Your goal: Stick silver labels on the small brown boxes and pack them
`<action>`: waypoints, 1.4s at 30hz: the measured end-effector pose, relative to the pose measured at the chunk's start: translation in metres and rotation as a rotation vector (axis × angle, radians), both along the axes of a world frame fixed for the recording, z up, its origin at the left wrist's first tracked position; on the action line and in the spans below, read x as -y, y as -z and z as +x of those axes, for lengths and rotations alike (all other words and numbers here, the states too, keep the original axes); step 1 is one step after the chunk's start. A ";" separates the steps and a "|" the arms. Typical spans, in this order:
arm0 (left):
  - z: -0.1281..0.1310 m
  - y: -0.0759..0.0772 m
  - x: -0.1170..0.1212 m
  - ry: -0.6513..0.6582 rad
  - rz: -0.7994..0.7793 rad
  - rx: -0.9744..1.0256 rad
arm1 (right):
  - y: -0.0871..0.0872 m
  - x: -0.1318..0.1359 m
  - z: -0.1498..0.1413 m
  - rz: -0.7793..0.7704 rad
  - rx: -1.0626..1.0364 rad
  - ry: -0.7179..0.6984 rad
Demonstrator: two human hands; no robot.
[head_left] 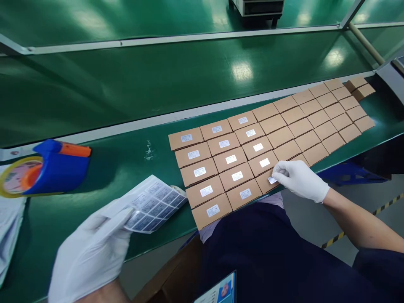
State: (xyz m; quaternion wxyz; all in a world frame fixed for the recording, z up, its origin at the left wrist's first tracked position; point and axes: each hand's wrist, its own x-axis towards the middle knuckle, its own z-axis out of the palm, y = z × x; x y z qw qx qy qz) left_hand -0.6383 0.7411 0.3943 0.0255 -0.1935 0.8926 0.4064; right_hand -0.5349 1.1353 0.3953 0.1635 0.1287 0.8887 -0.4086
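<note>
My left hand (pixel 94 248), in a white glove, pinches a sheet of printed labels (pixel 154 203) above the bench at the lower left. My right hand (pixel 295 179), gloved too, has its fingertips on one small label (pixel 272 180) at the near edge of a brown cardboard box (pixel 263 185). The label touches the box top; whether it is stuck down I cannot tell. Flat brown boxes lie in close rows. Those on the left, such as the nearest box (pixel 202 216), carry a white label each; boxes farther right, such as one (pixel 299 127), have bare tops.
A blue tape dispenser (pixel 67 168) with a yellow-edged roll stands on the left of the green bench (pixel 126 155), near papers (pixel 9 235). Two more boxes (pixel 362 90) sit at the far right end. A raised shelf edge (pixel 176 38) runs behind; a blue crate (pixel 356 174) is below.
</note>
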 end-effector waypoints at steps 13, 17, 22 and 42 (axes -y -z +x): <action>0.003 0.017 0.012 -0.111 0.232 0.044 | 0.008 0.021 0.003 0.374 -0.051 -0.095; 0.003 0.008 0.005 -0.104 0.238 0.005 | 0.007 0.013 0.005 0.673 0.042 -0.016; 0.005 0.002 0.009 -0.046 0.082 -0.058 | -0.011 -0.004 0.004 0.657 0.000 0.075; 0.048 0.021 0.044 0.073 0.613 -0.162 | -0.001 0.215 -0.112 -0.307 -0.397 -0.587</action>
